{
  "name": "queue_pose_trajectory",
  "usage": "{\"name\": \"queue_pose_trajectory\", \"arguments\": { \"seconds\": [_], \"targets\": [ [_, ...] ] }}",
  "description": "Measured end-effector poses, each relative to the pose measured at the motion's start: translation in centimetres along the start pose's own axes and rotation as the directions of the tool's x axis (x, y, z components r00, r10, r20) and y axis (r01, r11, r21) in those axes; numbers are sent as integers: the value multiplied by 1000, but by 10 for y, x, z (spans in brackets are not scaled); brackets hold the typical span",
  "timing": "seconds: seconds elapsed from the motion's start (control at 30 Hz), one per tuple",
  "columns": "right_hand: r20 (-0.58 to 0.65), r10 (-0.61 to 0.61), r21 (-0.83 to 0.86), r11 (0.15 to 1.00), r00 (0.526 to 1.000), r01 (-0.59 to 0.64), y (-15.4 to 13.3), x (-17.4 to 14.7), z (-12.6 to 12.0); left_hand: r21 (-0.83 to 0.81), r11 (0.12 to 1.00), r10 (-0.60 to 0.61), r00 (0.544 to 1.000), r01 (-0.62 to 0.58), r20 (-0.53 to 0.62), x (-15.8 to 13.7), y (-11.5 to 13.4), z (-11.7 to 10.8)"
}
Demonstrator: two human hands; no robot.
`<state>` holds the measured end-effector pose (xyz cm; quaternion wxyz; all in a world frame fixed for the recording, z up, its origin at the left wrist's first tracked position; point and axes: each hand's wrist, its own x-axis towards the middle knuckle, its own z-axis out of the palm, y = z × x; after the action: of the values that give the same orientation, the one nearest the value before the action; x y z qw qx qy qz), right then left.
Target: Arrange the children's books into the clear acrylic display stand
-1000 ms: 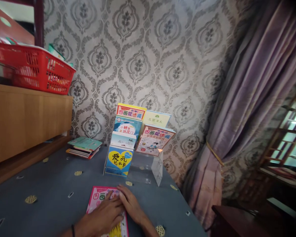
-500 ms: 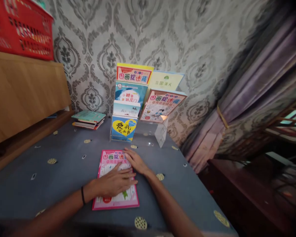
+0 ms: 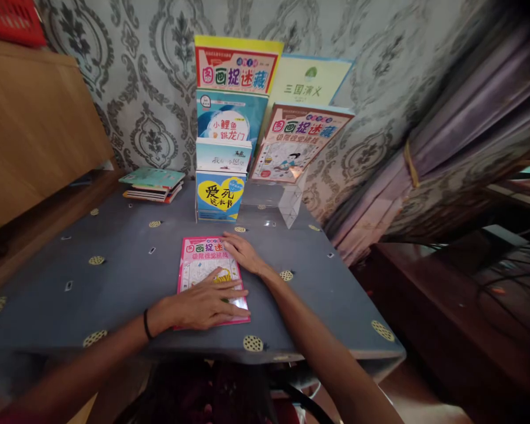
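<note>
A closed pink picture book (image 3: 203, 257) lies flat near the front of the table. Across its lower half rests my left hand (image 3: 207, 301), palm down with the fingers spread. My right hand (image 3: 244, 253) lies at the book's upper right corner, its fingers stretched out over the edge. Neither hand grasps the book. Behind it stands a clear display rack (image 3: 292, 203) with books in stepped tiers, among them a blue book with a yellow heart (image 3: 221, 197) in front and a brown-framed picture book (image 3: 298, 147) on the right.
A small stack of books (image 3: 152, 185) lies at the back left, beside a wooden cabinet (image 3: 39, 112) with a red basket (image 3: 13, 22) on top. The grey table (image 3: 115, 282) ends at a front edge close to me. A purple curtain (image 3: 375, 194) hangs at the right.
The camera view has tilted down and come closer, so the table's front edge now shows. My left hand has shifted slightly on the book; both hands stay on it.
</note>
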<state>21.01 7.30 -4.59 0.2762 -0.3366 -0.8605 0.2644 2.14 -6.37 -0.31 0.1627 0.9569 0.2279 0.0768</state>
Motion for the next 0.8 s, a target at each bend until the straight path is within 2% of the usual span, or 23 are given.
{"name": "queue_pose_trajectory", "arguments": {
  "seconds": [0.27, 0.47, 0.6, 0.8],
  "targets": [
    [-17, 35, -70, 997, 999, -36, -13, -6, -2, 21, 1000, 3, 997, -1, -80, -8, 12, 2],
    [-8, 4, -237, 972, 1000, -6, -35, -20, 6, 133, 991, 23, 977, 5, -211, -11, 13, 12],
    [19, -31, -294, 955, 999, 35, -52, -47, 12, 182, 983, 48, 958, 5, -282, -12, 11, 14],
    [11, -10, -374, 927, 1000, 13, -69, -114, 19, 204, 978, 10, 963, 47, -269, -14, 18, 15]
  ]
}}
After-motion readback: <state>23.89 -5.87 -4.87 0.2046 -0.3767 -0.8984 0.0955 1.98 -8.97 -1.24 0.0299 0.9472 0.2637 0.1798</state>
